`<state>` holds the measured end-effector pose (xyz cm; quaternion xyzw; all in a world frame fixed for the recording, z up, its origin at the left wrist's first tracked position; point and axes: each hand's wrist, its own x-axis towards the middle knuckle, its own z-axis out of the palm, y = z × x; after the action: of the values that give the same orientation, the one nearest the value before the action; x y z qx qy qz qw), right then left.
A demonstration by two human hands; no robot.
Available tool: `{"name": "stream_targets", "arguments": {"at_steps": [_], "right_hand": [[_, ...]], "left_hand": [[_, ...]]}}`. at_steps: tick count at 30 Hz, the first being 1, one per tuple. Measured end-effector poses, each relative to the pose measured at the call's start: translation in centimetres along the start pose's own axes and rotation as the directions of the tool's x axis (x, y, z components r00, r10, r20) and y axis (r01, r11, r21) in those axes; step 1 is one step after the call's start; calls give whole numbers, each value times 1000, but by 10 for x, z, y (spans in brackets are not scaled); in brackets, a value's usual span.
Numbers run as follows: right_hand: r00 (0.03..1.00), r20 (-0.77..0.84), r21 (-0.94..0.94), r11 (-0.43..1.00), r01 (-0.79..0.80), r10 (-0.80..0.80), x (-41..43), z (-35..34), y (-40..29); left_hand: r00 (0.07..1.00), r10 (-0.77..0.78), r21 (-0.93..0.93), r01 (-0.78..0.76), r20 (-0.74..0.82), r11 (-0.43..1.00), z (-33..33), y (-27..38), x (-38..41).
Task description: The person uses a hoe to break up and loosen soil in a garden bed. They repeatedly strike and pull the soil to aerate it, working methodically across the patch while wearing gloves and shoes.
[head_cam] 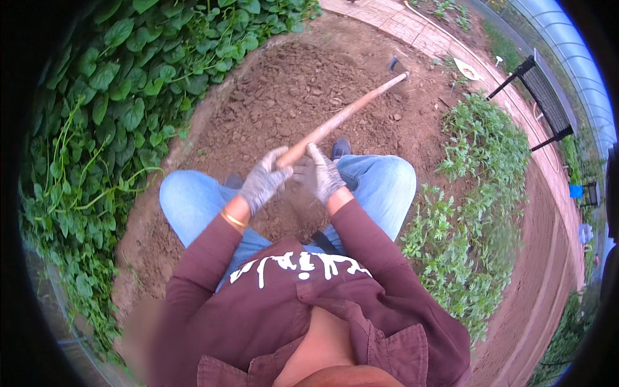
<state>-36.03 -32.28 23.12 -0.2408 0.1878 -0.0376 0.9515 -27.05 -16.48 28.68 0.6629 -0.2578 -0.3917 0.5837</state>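
A hoe with a long wooden handle (346, 115) slants from between my knees up to the right. Its dark metal blade (395, 63) is at the far end, by the loosened soil. My left hand (265, 180), in a grey knit glove, grips the near end of the handle. Gloved the same way, my right hand (320, 175) holds the handle close beside it, thumb lying along the wood. Some of the right fingers are hidden below the handle. Broken clods of brown soil (290, 92) lie ahead of my feet.
Dense leafy vines (106, 106) border the soil at left. Low green plants (483, 145) grow at right. Beyond them runs a paved path (416, 29) with a pale hose (464, 46), a white dish-like object (466, 69) and a black woven seat (549, 96).
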Motion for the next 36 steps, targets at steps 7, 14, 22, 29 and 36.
{"name": "stream_targets", "arguments": {"at_steps": [7,14,22,29,36], "right_hand": [[947,30,-175,931,319,-319,-70,9,-56],[794,-72,-329,765,553,-604,-94,37,-135],[738,87,-527,598,604,-669,-48,71,-203],[748,239,-869,208,449,-619,118,67,-237],[986,-103,-994,-50,-97,130,257,12,-252]], "left_hand": [[983,150,131,-135,-109,982,-48,68,36],[939,319,-50,-328,-127,943,-63,84,63],[992,98,98,-90,-84,991,-109,81,111],[965,-138,241,192,-224,951,-172,77,150],[701,-260,166,477,-664,863,-291,25,224]]}}
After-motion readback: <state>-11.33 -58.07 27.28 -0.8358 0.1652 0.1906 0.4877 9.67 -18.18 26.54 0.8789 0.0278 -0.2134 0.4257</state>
